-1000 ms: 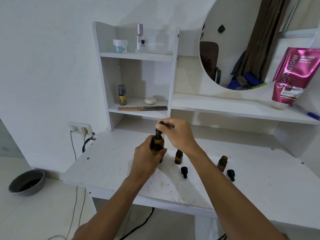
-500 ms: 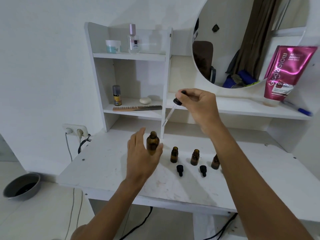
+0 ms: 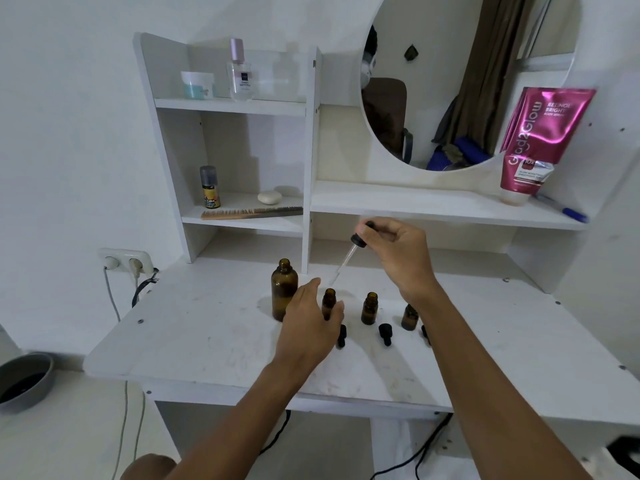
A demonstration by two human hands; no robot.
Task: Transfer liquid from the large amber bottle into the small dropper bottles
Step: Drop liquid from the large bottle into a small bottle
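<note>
Amber glass is what matters most here: the large amber bottle stands uncapped and upright on the white desk, at the left end of a row of three small dropper bottles, all open-necked. The first small bottle is just beside it, partly hidden by the left hand, whose fingers curl loosely around that bottle's base; whether they actually press on the glass I cannot tell. The second small bottle stands clear, and the third is half covered by the right forearm.

Above them the right hand pinches the black bulb of the dropper, its glass pipette slanting down to the left, tip hanging just over the first small bottle's mouth but not yet in it. The tube looks clear, so how much liquid it carries is hard to say.

Risks, as I judge them: the neck is narrow and the pipette comes in at an angle, so a squeeze made too soon would put drops on the desk or the fingers. The small bottle is light; a nudge from the tip or an unsteady left hand could tip it. The right forearm passes close over the third bottle and could knock it, along with the loose black caps lying in front of the row.
</note>
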